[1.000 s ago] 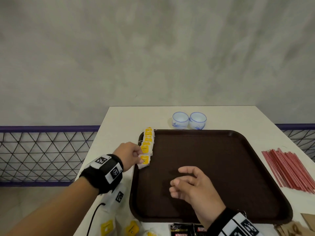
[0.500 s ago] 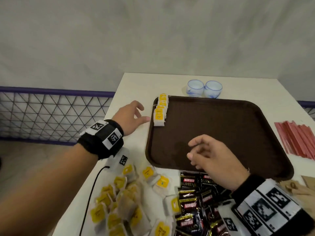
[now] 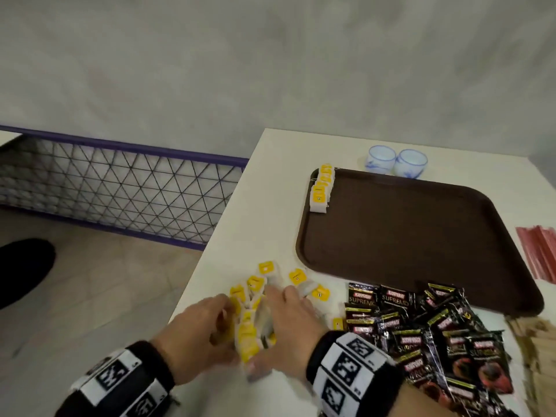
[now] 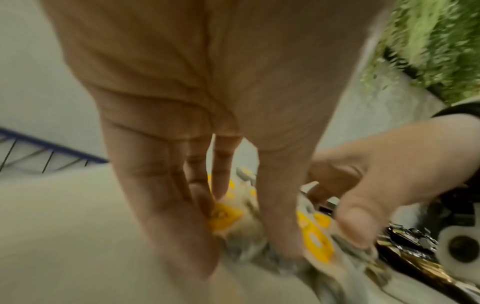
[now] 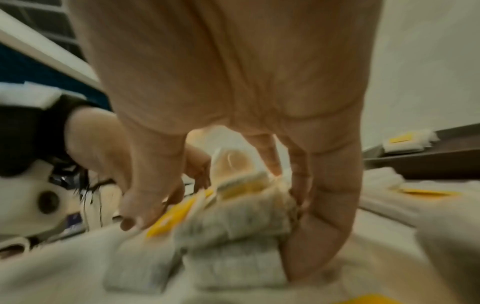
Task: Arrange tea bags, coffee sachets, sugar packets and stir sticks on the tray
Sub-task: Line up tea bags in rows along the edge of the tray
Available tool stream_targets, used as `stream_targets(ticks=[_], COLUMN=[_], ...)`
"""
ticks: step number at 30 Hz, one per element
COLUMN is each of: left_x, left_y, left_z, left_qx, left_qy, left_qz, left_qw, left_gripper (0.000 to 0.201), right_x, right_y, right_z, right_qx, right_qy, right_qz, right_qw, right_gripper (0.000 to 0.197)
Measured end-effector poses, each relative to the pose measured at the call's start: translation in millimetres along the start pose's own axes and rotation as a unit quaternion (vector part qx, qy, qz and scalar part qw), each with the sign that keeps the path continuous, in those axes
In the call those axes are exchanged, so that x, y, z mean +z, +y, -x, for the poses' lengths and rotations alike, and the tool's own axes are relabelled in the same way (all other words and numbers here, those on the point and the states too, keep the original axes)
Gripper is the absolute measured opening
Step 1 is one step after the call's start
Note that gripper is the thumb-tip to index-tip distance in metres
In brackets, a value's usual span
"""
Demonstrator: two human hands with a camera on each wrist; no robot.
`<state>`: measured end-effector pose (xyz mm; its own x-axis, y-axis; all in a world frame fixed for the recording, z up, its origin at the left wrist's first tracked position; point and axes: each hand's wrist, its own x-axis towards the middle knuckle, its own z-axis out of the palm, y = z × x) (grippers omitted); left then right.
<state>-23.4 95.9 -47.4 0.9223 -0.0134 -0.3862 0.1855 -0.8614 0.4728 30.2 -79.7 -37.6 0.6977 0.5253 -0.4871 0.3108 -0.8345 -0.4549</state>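
A loose heap of yellow-tagged tea bags lies on the white table's near left. My left hand and right hand close in on it from both sides. In the left wrist view my left hand has a bunch of bags between thumb and fingers. The right wrist view shows my right hand pinching a stack of tea bags the same way. The brown tray holds only a row of tea bags along its far left edge.
Black coffee sachets are heaped in front of the tray. Red stir sticks lie to its right, brown sugar packets at the near right. Two small cups stand behind the tray. The table's left edge drops beside the heap.
My left hand left the row on the tray and came back to the near heap. My right hand moved left off the tray to the same heap. My head tilted down and left.
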Motion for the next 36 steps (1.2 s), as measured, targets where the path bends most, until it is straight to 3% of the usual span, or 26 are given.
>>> stream_targets(ticks=[3,8,11,16,22,26,30,32,36], left_x=[19.3,24.4,22.3,20.5,16.8,8.8,-0.1,-6.1,-19.4], left_y=[5.4,17.2,20.7,28.3,50.4,73.2,98.4,111.3,130.1], left_z=[-3.2,-11.5,-13.7,-22.3,-29.9,-37.6,-52.0,-56.2,-65.9], left_qx=[-0.005,0.019,0.043,0.087,0.116,0.156,0.166,0.182,0.199], left_qy=[0.055,0.054,0.055,0.072,0.112,0.140,0.097,0.088,0.073], left_qz=[0.085,0.208,0.217,0.183,0.166,0.179,0.263,0.293,0.316], left_qw=[0.995,0.976,0.974,0.977,0.973,0.961,0.945,0.934,0.925], left_gripper=[0.031,0.031,0.029,0.025,0.027,0.033,0.051,0.039,0.014], right_x=[8.8,7.1,-4.4,-21.9,-38.6,-46.5,-54.2,-58.5,-68.8], right_y=[-6.4,5.6,16.7,37.9,63.4,76.8,83.5,84.2,87.6], right_z=[-12.9,-24.3,-23.5,-11.9,0.1,9.7,17.0,19.3,20.8], right_qx=[0.034,0.030,0.011,-0.017,-0.020,-0.033,-0.065,-0.075,-0.086], right_qy=[0.002,0.026,0.036,0.118,0.132,0.136,0.104,0.095,0.107], right_qz=[0.020,-0.022,-0.069,-0.171,-0.349,-0.499,-0.598,-0.615,-0.635], right_qw=[0.999,0.999,0.997,0.978,0.927,0.855,0.792,0.779,0.760], right_gripper=[0.116,0.081,0.060,0.029,0.035,0.040,0.050,0.058,0.049])
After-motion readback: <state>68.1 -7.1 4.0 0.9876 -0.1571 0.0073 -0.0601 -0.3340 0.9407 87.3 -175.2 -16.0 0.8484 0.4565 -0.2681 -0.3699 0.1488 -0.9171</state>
